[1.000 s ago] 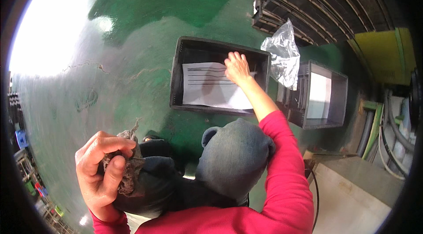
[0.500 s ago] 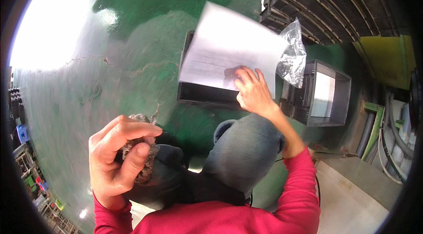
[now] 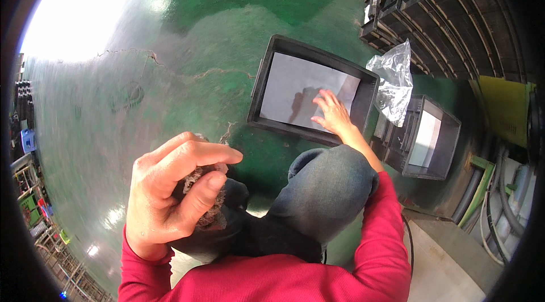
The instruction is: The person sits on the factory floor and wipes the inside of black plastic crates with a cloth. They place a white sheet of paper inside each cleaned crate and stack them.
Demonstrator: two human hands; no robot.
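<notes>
My left hand (image 3: 170, 194) is closed around a crumpled grey rag (image 3: 214, 202), raised in front of my left knee. Its fingers hide part of the cloth, and loose threads stick out past them. On the floor ahead, a black plastic crate (image 3: 319, 59) has a white sheet of paper (image 3: 289, 83) lying flat on its bottom. My right hand (image 3: 335, 114) reaches over the crate's near right part with its fingers spread, just over or touching the sheet; I cannot tell which. A clear plastic bag (image 3: 395, 85) hangs at the crate's right side.
Another dark crate (image 3: 448, 151) with a white sheet (image 3: 426, 137) inside stands to the right. Black crates (image 3: 454, 23) are stacked at the far right. Hoses (image 3: 508, 205) and a pale metal cabinet (image 3: 443, 251) lie at the lower right. The green floor (image 3: 187, 75) is cracked.
The paper, tilted above the crate before, now lies down inside it. My right hand's fingers have spread over it. The whole view has shifted a little; my left hand still holds the rag.
</notes>
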